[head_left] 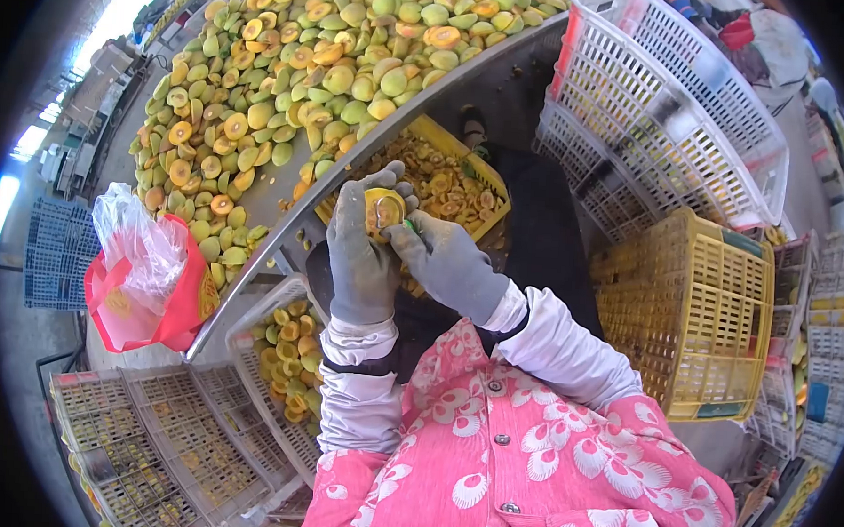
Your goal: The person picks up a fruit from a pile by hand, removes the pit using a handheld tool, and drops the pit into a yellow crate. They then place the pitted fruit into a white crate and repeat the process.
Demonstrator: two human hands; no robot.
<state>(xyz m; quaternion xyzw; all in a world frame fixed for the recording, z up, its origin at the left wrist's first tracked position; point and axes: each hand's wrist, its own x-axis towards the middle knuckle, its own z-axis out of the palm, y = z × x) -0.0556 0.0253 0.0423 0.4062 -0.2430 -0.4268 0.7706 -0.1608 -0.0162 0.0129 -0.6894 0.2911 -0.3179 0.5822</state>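
In the head view, my left hand (360,265), in a grey glove, is closed around a peach-like fruit half (377,213), its orange cut face turned up. Also gloved, my right hand (456,270) pinches a small tool with a green handle (409,225). A curved metal loop lies against the cut face, apparently the tool's end. Below both hands is a yellow crate (494,187) holding many orange-brown fruit pieces (449,191). Just beyond the metal table edge (351,157), a big heap of green-yellow fruit halves (336,81) covers the tabletop.
White crates (674,96) are stacked at upper right, above a yellow crate (721,319). At lower left, a pale crate (249,350) holds fruit halves beside more crates (151,440). A red bag (190,286) with clear plastic sits by the table's left end.
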